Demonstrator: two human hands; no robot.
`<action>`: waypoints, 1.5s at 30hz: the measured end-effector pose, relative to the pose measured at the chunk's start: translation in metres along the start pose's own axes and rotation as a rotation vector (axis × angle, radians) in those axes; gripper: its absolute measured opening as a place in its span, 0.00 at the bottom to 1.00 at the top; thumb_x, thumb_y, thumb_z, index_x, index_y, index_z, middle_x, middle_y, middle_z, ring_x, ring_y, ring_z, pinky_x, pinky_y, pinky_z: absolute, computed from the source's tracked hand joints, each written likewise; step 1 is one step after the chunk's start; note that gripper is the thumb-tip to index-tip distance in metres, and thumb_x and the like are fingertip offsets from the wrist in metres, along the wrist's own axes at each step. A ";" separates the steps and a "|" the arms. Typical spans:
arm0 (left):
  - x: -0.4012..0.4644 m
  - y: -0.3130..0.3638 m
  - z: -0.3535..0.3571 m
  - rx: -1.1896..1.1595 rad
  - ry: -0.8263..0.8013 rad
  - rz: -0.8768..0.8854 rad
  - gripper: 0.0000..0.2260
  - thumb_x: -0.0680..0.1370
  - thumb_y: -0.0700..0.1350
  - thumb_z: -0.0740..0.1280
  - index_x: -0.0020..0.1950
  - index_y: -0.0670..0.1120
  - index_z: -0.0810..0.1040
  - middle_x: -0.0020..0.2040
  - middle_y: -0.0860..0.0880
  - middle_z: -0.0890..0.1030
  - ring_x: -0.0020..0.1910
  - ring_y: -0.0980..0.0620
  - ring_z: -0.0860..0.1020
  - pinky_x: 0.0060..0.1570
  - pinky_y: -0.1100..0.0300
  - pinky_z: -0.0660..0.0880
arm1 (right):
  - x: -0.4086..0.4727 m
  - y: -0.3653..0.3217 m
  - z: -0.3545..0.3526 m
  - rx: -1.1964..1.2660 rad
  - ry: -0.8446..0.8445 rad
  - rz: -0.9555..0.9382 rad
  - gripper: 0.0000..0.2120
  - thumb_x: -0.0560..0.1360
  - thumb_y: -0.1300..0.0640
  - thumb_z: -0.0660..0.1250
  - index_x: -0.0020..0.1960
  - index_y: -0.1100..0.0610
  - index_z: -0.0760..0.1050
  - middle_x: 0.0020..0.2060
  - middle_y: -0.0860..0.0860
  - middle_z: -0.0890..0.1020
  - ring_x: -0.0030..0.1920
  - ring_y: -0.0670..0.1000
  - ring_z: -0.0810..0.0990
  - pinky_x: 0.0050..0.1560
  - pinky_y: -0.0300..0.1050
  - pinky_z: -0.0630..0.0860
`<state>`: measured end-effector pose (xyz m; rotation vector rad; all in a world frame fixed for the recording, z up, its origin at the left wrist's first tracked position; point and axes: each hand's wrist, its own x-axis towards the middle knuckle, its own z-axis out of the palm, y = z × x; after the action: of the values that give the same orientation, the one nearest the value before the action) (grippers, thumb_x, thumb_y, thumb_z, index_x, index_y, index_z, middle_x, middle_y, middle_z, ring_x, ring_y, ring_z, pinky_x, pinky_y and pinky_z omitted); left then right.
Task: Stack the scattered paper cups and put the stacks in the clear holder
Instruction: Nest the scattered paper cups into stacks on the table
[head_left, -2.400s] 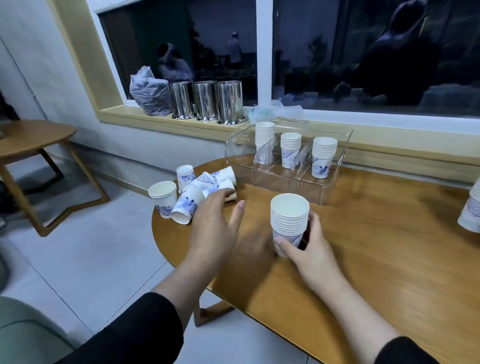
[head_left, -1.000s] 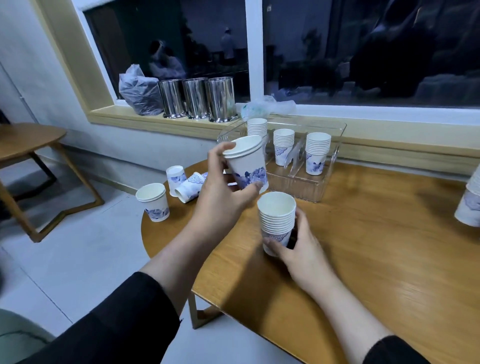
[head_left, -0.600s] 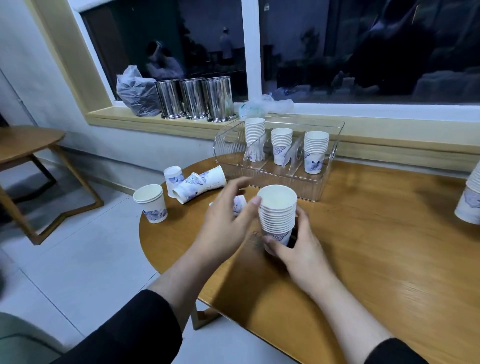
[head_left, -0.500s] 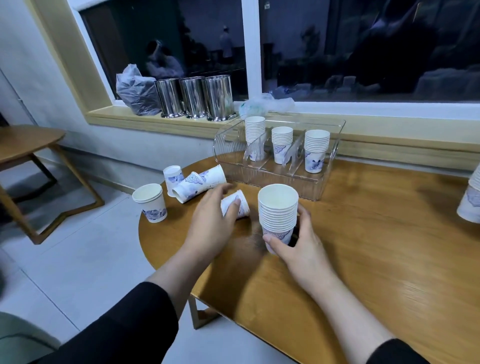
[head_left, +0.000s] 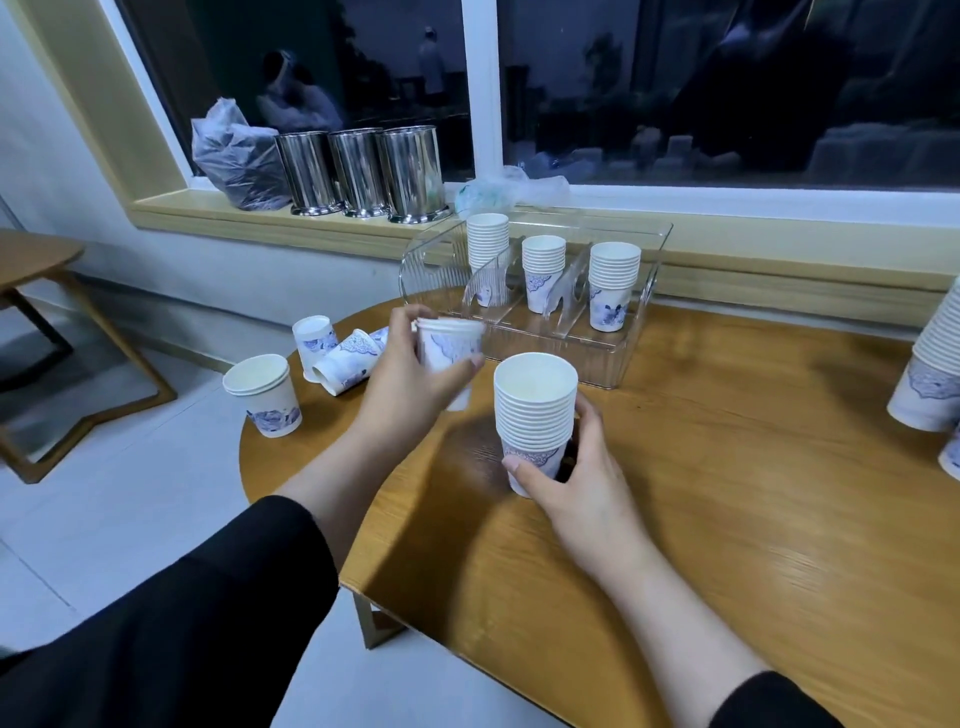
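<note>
At far right, a cup stack (head_left: 935, 374) is cut off; lifted cup (head_left: 448, 345) blurred.

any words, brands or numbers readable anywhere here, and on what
None can be read.
The paper cups, such as the cup in the left hand and the stack held by the right hand, show only a blue pattern, no lettering.
The clear holder and steel canisters show no label.

The room is dim and bluish, with my window (head_left: 727, 88) dark and mirroring figures inside. My hands throw soft shadows onto the bench (head_left: 727, 493), the cup (head_left: 449, 345) I'm lifting smears with motion, and the wide lens bends the edges.
</note>
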<state>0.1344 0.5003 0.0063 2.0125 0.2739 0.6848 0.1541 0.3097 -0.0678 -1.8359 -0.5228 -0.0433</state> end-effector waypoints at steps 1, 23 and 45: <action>-0.004 0.013 -0.001 -0.145 0.015 0.023 0.21 0.75 0.46 0.76 0.59 0.52 0.67 0.52 0.49 0.81 0.47 0.52 0.81 0.46 0.54 0.79 | 0.000 0.000 0.000 0.000 0.003 -0.004 0.40 0.69 0.51 0.78 0.74 0.43 0.60 0.62 0.39 0.75 0.61 0.42 0.75 0.59 0.38 0.70; -0.034 0.061 0.010 -0.141 -0.034 0.201 0.23 0.69 0.59 0.75 0.58 0.54 0.70 0.55 0.52 0.82 0.56 0.50 0.81 0.56 0.44 0.78 | 0.000 -0.001 0.001 0.101 0.020 0.009 0.37 0.63 0.40 0.76 0.68 0.31 0.62 0.61 0.37 0.79 0.61 0.41 0.78 0.63 0.53 0.75; -0.051 -0.038 -0.046 0.327 0.412 0.237 0.14 0.78 0.51 0.69 0.60 0.47 0.77 0.58 0.49 0.77 0.58 0.51 0.75 0.60 0.50 0.73 | 0.002 0.003 0.002 0.035 0.007 -0.004 0.39 0.68 0.50 0.79 0.72 0.41 0.62 0.59 0.34 0.77 0.60 0.40 0.77 0.57 0.39 0.71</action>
<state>0.0701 0.5299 -0.0266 2.2186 0.4146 1.2781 0.1562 0.3115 -0.0702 -1.7997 -0.5194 -0.0429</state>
